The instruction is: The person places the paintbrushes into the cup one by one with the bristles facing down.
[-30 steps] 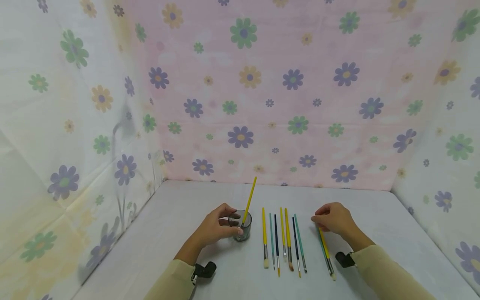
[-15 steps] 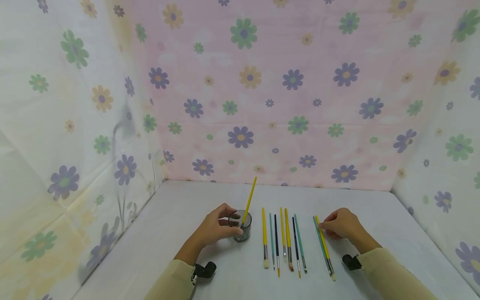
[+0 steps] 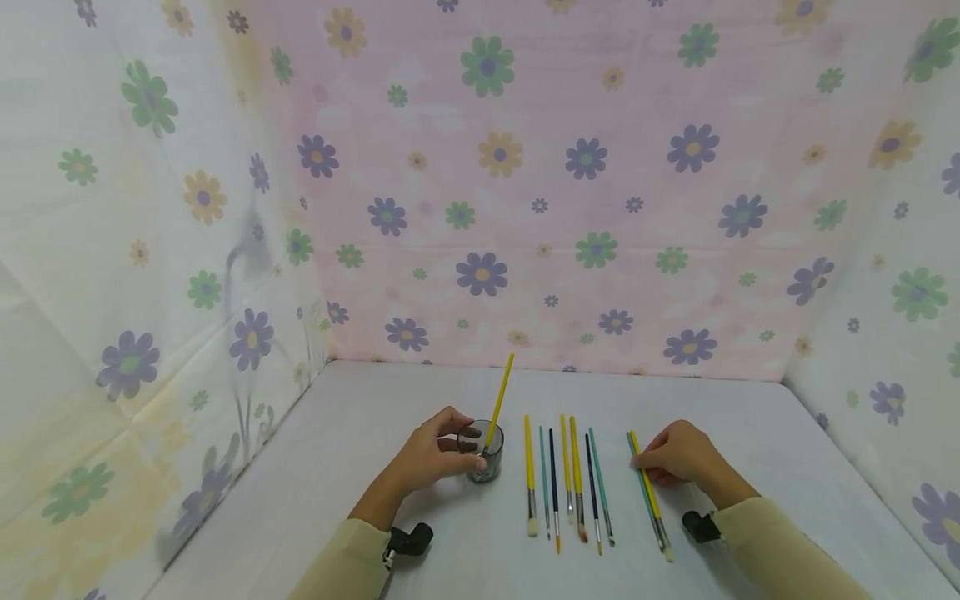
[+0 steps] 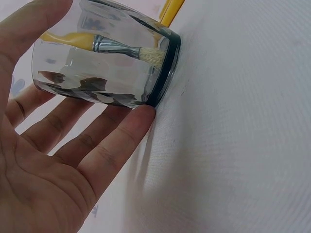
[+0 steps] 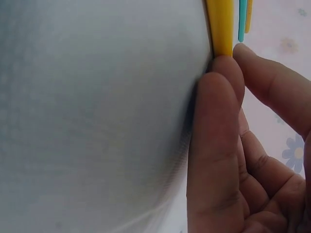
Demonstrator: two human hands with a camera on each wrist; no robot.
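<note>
A clear drinking glass (image 3: pixel 489 473) stands upright at centre left, with a yellow paintbrush (image 3: pixel 502 392) leaning in it, bristles down. My left hand (image 3: pixel 429 457) holds the glass from the left, thumb and fingers around its sides. In the left wrist view, the bristles (image 4: pixel 153 57) show near the glass's thick base. At the right, a second yellow paintbrush (image 3: pixel 652 492) lies close against a teal paintbrush (image 3: pixel 643 481), bristles toward me. The fingers and thumb of my right hand (image 3: pixel 681 454) pinch the yellow handle (image 5: pixel 221 29) near its upper part.
Between the hands lies a row of several paintbrushes, among them a yellow one (image 3: pixel 529 454), a navy one (image 3: pixel 553 467) and a teal one (image 3: pixel 599 475), bristles toward me. The white tabletop (image 3: pixel 390 387) ends at a flowered pink backdrop (image 3: pixel 555 317), with flowered cloth at both sides.
My right hand has moved back toward me from the top ends of the right-hand pair of brushes, uncovering them, and now sits at the yellow handle's right side. The left hand and glass stay put.
</note>
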